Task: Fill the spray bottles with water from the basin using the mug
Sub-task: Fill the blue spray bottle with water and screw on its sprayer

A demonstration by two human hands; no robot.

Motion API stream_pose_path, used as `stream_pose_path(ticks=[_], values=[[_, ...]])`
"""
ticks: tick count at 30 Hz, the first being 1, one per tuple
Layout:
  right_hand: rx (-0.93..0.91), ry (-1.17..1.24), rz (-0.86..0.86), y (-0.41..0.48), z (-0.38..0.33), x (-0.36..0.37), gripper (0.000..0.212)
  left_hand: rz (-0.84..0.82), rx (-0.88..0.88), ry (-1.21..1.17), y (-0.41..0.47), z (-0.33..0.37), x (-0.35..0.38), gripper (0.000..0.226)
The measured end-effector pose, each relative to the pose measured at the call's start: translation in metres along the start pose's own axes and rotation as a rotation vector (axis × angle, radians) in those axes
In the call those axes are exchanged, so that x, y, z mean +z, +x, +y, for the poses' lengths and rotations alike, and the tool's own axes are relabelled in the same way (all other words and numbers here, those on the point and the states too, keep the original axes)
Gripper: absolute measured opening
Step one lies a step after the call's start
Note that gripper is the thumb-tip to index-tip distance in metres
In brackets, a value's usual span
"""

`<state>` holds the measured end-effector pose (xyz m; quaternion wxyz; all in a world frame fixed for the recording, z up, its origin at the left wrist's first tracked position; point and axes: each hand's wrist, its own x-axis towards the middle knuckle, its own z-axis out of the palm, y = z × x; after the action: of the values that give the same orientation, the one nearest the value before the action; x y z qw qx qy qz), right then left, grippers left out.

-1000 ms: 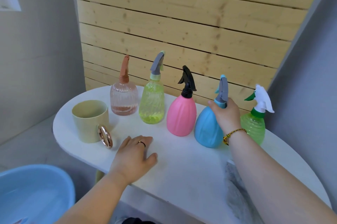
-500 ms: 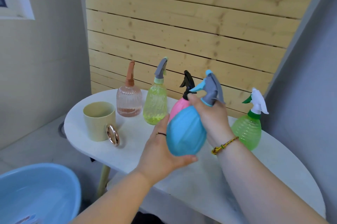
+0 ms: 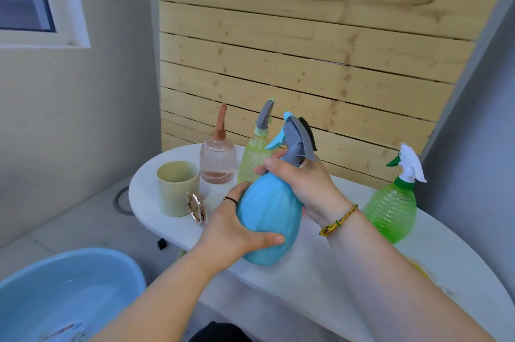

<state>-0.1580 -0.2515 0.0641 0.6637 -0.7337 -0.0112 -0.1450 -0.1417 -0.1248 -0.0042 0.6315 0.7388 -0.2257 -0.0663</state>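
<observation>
Centre frame: sky-blue plastic spray bottle (image 3: 269,219), rounded, held over the near edge of the white oval tabletop (image 3: 320,280). Left hand (image 3: 234,227) curls round its belly; right hand (image 3: 303,185) wraps the neck under the grey trigger head (image 3: 299,141). Judged step: unscrewing the head. Brace the body, turn at the collar, keep the bottle upright. Pale yellow mug with gold ring handle (image 3: 177,188) stands left of centre; blue plastic basin (image 3: 111,263) holding water sits lower left, below the table. Pine-plank wall (image 3: 306,49) behind, grey side walls, window upper left.

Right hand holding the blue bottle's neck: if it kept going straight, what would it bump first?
Probably the yellow-green spray bottle, standing just beyond the thumb. The right hand points left and away, gripping the blue spray bottle by its neck. How far back that bottle stands is unclear.
</observation>
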Motion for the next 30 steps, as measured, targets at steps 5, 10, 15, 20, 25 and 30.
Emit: stream_pose_path(ticks=[5,10,15,20,25,30], values=[[0.053,0.17,-0.367,0.003,-0.007,-0.013,0.02,-0.252,-0.004,-0.128,-0.007,0.007,-0.015,0.102],[0.068,0.254,-0.406,0.008,-0.001,-0.015,0.067,-0.171,-0.056,-0.21,-0.009,0.01,-0.014,0.095],[0.018,0.387,-0.064,0.008,0.013,-0.005,0.029,-0.06,-0.081,-0.233,-0.009,0.008,-0.015,0.081],[0.038,0.467,-0.102,0.004,0.013,-0.001,0.002,-0.032,-0.068,-0.248,-0.01,0.005,-0.013,0.078],[0.035,0.448,-0.09,0.004,0.014,0.001,0.019,-0.01,-0.067,-0.23,-0.009,0.006,-0.012,0.076],[-0.038,0.362,0.157,0.005,0.017,0.009,0.009,0.051,-0.045,-0.243,-0.007,0.003,-0.006,0.059]])
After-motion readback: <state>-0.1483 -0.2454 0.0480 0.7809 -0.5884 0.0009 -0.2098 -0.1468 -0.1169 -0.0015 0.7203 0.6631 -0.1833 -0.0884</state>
